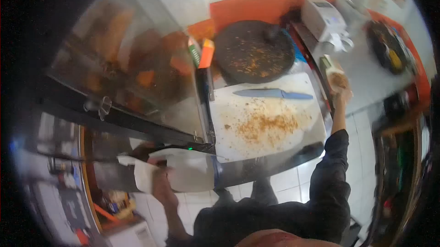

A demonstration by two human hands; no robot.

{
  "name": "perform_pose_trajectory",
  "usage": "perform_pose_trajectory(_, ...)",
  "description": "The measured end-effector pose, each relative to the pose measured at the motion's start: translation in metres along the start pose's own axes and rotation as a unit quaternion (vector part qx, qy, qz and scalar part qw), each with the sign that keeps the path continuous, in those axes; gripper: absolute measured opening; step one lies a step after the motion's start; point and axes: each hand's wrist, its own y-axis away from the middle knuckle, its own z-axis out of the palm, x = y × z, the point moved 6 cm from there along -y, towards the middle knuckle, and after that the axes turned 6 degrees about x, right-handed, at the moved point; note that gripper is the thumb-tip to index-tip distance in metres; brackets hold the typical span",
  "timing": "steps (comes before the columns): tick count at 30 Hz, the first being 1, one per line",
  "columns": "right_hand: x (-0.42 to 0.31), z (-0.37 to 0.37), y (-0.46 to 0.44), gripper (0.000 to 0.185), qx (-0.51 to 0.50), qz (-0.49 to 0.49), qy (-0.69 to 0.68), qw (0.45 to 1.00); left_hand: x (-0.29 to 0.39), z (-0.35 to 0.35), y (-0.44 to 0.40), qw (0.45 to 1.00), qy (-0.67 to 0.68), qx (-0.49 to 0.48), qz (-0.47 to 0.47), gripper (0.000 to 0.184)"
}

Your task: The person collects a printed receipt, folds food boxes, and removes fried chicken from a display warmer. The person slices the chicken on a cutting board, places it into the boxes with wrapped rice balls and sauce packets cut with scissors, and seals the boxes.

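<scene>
On the right, my right hand [343, 95] is closed around the lower end of an opened bread or wrap [333, 66] with crumbly brown filling on it. It is held over the metal counter's edge; its exact kind is not clear. At lower left, my left hand [162, 185] is against white paper sheets [185, 169], its fingers blurred. Whether they pinch a sheet cannot be seen. Between the hands lies a white cutting board [229, 144] strewn with chopped brown bits [266, 125]. A blue knife [272, 94] rests across its far part.
Behind the board sits a large dark round pan [254, 52] with food scraps. A glass-fronted cabinet [123, 64] stands on the left. The metal counter [362, 82] at right carries a white printer-like machine [324, 18] and a dark tray of items [389, 48]. Tiled floor [291, 183] shows below.
</scene>
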Motion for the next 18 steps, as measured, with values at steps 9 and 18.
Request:
perform_pose_trajectory(9,-0.038,0.065,-0.037,0.052,-0.034,-0.026,-0.005,0.999,0.042,-0.033,-0.138,0.894,-0.097,0.403,0.171,0.061)
perform_pose_trajectory(18,-0.319,-0.085,0.034,0.071,0.000,-0.055,-0.660,0.749,0.028,-0.066,-0.152,0.837,-0.145,0.494,0.184,0.060)
